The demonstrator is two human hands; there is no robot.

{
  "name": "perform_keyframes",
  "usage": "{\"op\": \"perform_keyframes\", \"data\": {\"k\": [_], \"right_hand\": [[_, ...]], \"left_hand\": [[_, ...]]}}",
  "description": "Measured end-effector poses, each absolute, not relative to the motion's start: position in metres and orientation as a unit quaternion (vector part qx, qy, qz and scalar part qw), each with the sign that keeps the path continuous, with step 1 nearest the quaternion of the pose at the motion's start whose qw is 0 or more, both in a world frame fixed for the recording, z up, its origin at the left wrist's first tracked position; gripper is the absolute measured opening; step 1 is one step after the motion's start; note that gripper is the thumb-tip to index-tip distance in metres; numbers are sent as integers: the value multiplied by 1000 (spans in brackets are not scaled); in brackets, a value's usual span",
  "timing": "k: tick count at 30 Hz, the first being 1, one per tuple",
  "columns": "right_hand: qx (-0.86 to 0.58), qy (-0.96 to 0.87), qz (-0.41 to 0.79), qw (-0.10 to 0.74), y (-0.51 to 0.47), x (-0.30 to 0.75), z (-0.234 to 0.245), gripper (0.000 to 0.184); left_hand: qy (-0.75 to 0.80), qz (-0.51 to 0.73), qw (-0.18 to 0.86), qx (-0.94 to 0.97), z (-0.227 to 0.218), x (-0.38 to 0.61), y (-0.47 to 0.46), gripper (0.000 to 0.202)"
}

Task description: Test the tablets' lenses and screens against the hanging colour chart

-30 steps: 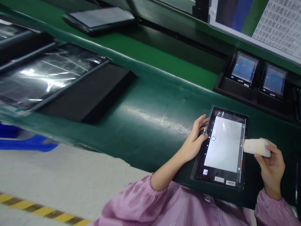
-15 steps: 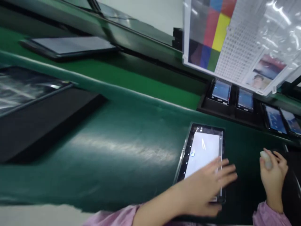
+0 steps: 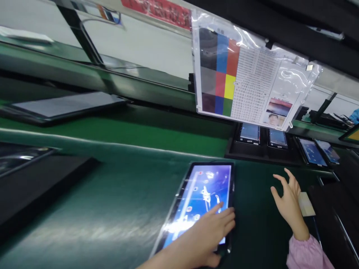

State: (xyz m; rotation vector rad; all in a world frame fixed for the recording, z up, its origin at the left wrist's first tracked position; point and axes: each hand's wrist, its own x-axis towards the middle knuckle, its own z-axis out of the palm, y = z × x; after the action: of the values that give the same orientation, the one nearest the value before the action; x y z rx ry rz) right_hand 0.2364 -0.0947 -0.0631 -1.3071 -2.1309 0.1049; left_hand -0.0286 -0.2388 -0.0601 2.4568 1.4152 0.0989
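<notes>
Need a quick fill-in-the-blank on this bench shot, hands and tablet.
1. The left hand rests on a black-framed tablet whose lit screen is mostly ____.
2. The right hand is ____, fingers spread, holding nothing.
3. A pale rectangular pad lies on the green bench to the ____ of that hand in view.
4. A printed colour chart hangs in a clear plastic ____.

Missing words: blue; open; right; sleeve.

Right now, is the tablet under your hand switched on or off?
On. The tablet glows with a bright blue picture and small round icons, and the left hand rests on its lower part.
</notes>
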Motion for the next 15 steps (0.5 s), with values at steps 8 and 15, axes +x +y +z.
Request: {"op": "perform_keyframes", "data": {"k": [8, 15], "right_hand": [[-456, -828, 85, 316, -94, 215, -85, 27], [-457, -820, 123, 321, -94, 222, -102, 26]], "left_hand": [[541, 109, -124, 825, -80, -142, -292, 63], [596, 179, -307, 720, -78, -151, -299, 18]]}}
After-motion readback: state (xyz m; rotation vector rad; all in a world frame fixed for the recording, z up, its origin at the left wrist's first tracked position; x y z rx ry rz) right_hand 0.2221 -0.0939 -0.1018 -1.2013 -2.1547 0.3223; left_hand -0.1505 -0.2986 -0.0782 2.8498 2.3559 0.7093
